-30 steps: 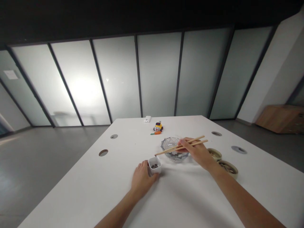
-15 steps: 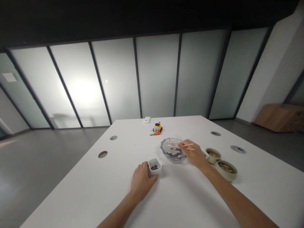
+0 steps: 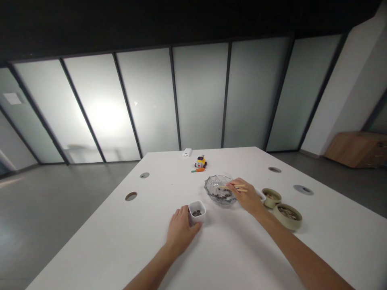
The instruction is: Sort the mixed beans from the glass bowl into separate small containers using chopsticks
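My left hand (image 3: 181, 228) is wrapped round the side of a small white square cup (image 3: 201, 218), which stands on the table with several dark, bean-like pieces (image 3: 196, 213) inside. In my right hand (image 3: 244, 195) is a pair of wooden chopsticks (image 3: 241, 187), their tips reaching into a clear cut-glass bowl (image 3: 211, 178). Small dark pieces (image 3: 224, 195) lie on the bowl's floor. Whether the tips pinch one of them is too small to tell. Partly behind my right hand sits a white dish (image 3: 261, 195).
Two olive-green pots (image 3: 288, 225) with light and brown strips inside stand right of my right forearm. Beyond the glass bowl are a yellow toy car (image 3: 200, 162) and an orange toy carrot (image 3: 200, 170). A white device (image 3: 187, 152) lies at the white table's (image 3: 121, 233) far edge.
The chopsticks have shifted slightly within the glass bowl, and their angle is a little different. My left hand and the white cup have stayed in place.
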`<state>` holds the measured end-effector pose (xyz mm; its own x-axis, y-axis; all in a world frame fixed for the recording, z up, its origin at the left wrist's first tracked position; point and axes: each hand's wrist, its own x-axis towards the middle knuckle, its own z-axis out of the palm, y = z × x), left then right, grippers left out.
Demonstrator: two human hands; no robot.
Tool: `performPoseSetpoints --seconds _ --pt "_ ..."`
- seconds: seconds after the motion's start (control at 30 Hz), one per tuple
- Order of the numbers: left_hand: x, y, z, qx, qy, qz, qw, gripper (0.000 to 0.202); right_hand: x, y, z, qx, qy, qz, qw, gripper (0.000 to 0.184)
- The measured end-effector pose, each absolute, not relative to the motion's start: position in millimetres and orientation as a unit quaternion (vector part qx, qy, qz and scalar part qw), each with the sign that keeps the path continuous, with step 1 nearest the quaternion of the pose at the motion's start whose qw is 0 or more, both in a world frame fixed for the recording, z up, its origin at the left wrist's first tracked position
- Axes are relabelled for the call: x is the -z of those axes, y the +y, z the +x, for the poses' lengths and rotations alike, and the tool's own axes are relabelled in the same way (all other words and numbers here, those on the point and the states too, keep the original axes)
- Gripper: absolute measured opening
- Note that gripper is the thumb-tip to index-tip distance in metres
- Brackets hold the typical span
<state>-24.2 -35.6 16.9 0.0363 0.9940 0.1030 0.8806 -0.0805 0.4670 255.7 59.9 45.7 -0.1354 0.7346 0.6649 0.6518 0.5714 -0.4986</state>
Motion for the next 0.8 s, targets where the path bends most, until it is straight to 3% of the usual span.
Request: performPoseSetpoints --seconds 0.8 --pt "-8.6 -32.8 -26.0 -0.211 0.659 0.708 0.137 0.03 -50.1 51.6 252.3 -0.061 -0.767 -0.441 0.462 0.038"
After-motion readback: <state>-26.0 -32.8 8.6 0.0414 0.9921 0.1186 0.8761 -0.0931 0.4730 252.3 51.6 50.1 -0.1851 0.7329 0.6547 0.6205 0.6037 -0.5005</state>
